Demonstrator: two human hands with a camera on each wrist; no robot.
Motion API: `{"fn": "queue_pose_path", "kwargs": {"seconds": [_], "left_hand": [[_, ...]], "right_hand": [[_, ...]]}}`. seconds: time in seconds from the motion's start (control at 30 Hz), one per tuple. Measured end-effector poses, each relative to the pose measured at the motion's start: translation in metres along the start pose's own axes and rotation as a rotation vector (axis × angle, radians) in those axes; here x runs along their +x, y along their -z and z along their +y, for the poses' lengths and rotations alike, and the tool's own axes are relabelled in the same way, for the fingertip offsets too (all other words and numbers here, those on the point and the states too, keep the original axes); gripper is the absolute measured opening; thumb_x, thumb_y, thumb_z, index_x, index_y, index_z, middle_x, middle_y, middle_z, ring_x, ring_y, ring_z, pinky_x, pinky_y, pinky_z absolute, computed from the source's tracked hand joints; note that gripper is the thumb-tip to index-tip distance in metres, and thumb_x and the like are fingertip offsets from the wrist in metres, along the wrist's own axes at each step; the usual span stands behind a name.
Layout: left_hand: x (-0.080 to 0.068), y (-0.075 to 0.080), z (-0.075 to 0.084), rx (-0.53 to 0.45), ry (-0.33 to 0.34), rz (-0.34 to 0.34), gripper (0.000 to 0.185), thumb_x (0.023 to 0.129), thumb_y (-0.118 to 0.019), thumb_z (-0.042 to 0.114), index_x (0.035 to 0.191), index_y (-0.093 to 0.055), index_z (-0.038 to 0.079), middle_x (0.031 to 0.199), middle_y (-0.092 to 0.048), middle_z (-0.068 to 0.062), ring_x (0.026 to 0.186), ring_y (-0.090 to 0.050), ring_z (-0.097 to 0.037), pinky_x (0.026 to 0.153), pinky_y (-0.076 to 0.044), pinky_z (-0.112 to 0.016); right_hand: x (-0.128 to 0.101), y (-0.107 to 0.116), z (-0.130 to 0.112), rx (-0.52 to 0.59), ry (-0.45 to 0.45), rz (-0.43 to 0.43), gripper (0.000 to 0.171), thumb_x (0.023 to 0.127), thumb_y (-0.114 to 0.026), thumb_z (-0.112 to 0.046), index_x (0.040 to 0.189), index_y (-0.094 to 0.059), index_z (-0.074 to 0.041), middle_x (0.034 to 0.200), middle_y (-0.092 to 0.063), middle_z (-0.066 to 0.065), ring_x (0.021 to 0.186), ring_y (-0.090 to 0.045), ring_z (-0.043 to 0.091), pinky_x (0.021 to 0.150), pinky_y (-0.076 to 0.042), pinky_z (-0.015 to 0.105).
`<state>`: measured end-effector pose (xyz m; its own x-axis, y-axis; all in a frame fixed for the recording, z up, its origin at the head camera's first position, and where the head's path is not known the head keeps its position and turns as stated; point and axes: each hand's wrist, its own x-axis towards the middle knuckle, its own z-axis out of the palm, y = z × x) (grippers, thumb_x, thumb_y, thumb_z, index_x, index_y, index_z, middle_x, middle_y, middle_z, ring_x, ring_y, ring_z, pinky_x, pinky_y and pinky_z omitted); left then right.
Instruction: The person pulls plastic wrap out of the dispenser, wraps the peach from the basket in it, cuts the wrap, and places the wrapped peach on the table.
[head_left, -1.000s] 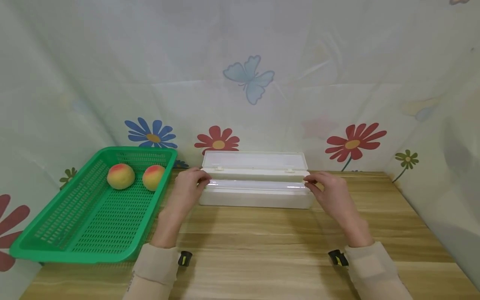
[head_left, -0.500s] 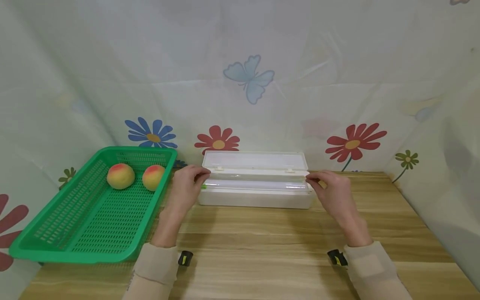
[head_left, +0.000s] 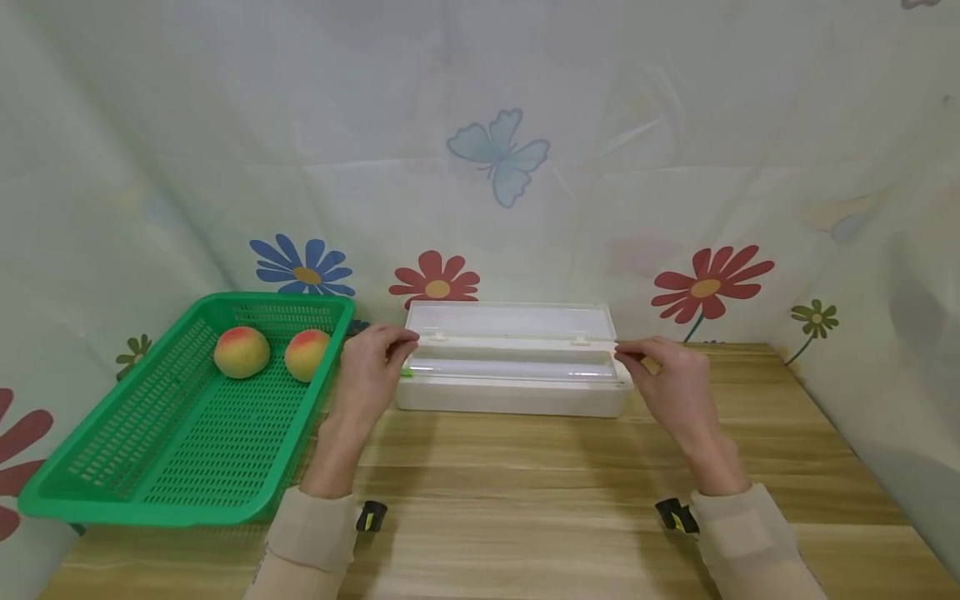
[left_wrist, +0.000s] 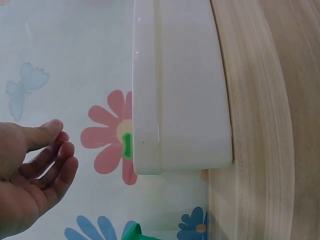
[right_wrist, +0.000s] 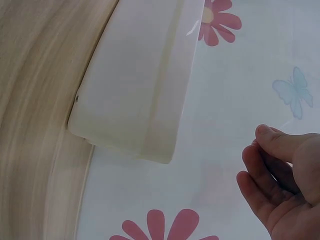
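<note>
- We find the white box (head_left: 510,398) on the table (head_left: 525,500), lid (head_left: 510,319) folded back, clear film (head_left: 517,368) exposed.
- We close thumb and fingertips of the left hand (head_left: 369,367) and right hand (head_left: 675,379), apparently pinching the barely visible film edge.
- We judge the step as drawing film; the next move calls for level, even tension.
</note>
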<state>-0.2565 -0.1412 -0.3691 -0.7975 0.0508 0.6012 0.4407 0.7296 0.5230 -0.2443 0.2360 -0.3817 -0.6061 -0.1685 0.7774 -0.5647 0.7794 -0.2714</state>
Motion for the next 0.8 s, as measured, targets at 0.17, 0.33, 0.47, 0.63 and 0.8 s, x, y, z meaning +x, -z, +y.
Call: {"fn": "queue_pose_path", "kwargs": {"seconds": [0.17,0.33,0.47,0.63,0.8], "left_hand": [[0.000,0.002,0.002,0.003,-0.004,0.016,0.011,0.091,-0.076,0.003,0.101,-0.079,-0.001,0.094,-0.074,-0.014,0.086,-0.069,-0.030,0.075,-0.059,-0.041],[0.001,0.005,0.005,0.001,-0.012,0.023,0.010,0.092,-0.076,0.003,0.101,-0.079,-0.001,0.094,-0.073,-0.014,0.085,-0.068,-0.029,0.074,-0.059,-0.040],[0.000,0.008,0.008,0.003,-0.007,0.022,0.011,0.093,-0.075,0.004,0.102,-0.079,-0.001,0.094,-0.073,-0.013,0.084,-0.067,-0.027,0.073,-0.058,-0.039],[0.000,0.011,0.011,-0.004,-0.003,0.026,0.011,0.094,-0.074,0.005,0.103,-0.079,0.000,0.095,-0.073,-0.013,0.084,-0.067,-0.026,0.072,-0.058,-0.037],[0.000,0.014,0.014,-0.016,-0.015,0.037,0.011,0.093,-0.074,0.005,0.102,-0.079,0.000,0.096,-0.073,-0.013,0.086,-0.068,-0.027,0.073,-0.059,-0.038]], "right_hand": [[0.002,0.003,-0.002,0.001,-0.002,0.006,0.020,0.078,-0.084,0.011,0.096,-0.079,0.003,0.089,-0.076,0.015,0.077,-0.073,0.028,0.066,-0.058,0.046],[0.003,0.006,-0.004,-0.022,0.001,0.015,0.020,0.078,-0.084,0.009,0.096,-0.079,0.001,0.090,-0.076,0.013,0.078,-0.074,0.026,0.068,-0.058,0.041],[0.004,0.009,-0.007,-0.027,0.001,0.022,0.020,0.078,-0.085,0.008,0.096,-0.080,0.000,0.091,-0.077,0.012,0.078,-0.074,0.026,0.070,-0.057,0.032],[0.005,0.012,-0.011,-0.024,-0.007,0.027,0.019,0.078,-0.085,0.007,0.095,-0.080,0.000,0.090,-0.077,0.012,0.078,-0.074,0.026,0.078,-0.040,0.003],[0.006,0.016,-0.013,-0.020,-0.011,0.032,0.020,0.077,-0.085,0.007,0.095,-0.080,-0.001,0.090,-0.077,0.012,0.077,-0.074,0.027,0.080,-0.033,0.000]]}}
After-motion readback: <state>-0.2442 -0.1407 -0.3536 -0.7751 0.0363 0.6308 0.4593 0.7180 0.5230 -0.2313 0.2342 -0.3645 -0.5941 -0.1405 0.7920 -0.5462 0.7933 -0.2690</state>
